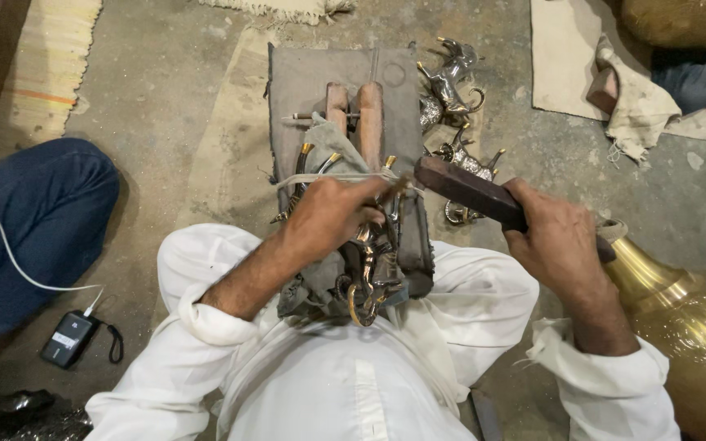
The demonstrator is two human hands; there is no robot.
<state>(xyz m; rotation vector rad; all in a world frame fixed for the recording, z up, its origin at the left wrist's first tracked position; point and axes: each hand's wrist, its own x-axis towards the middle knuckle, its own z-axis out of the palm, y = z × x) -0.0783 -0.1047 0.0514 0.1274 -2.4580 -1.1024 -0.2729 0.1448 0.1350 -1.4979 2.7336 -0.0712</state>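
Left hand [332,214] clamps down over a metal animal figurine [372,273] on the lap, fingers curled round a thin tool [400,184]. Just right of it, the right hand [557,241] wraps fully around a dark wooden mallet [467,192]. Beyond the mallet, more metal figurines [451,82] lie on the concrete floor [165,90].

Bare floor [165,90] is left open along the pad's [304,82] left edge; its right edge is crowded by metal figures [451,82] and a brass vase [688,318].

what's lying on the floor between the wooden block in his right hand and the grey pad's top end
In the head view, shiny metal animal figurines lie there, beside the grey pad and above the wooden block in the right hand.
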